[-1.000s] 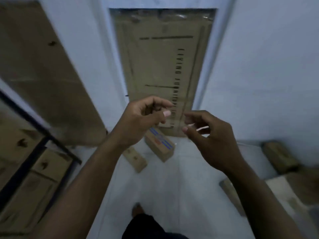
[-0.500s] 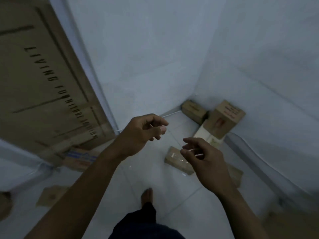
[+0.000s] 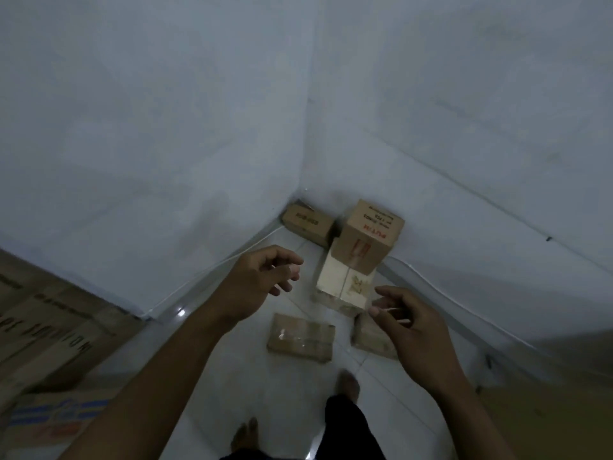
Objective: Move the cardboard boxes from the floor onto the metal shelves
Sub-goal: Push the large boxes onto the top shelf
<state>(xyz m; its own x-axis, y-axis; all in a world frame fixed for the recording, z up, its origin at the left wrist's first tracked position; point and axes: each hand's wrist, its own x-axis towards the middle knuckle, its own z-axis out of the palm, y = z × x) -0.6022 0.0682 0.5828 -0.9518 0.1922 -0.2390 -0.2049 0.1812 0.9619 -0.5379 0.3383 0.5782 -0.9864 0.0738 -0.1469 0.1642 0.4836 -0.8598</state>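
While your left hand (image 3: 255, 287) hangs loosely curled, empty, your right hand (image 3: 408, 327) pinches a thin pale stick (image 3: 394, 317); brown cardboard boxes (image 3: 365, 240) sit on glossy tiles (image 3: 265, 393) in the far corner, one printed red PUTIH.

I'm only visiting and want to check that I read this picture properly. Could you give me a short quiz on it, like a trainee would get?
1. True or false: the left hand grips a cardboard box.
2. Which box lies nearest the person's forward foot? A the taped flat box; B the box with red print; C the corner box.
3. Fill the gap: the ___ hand pinches a thin white stick.
Key: 1 false, it holds nothing. 2 A. 3 the right hand.
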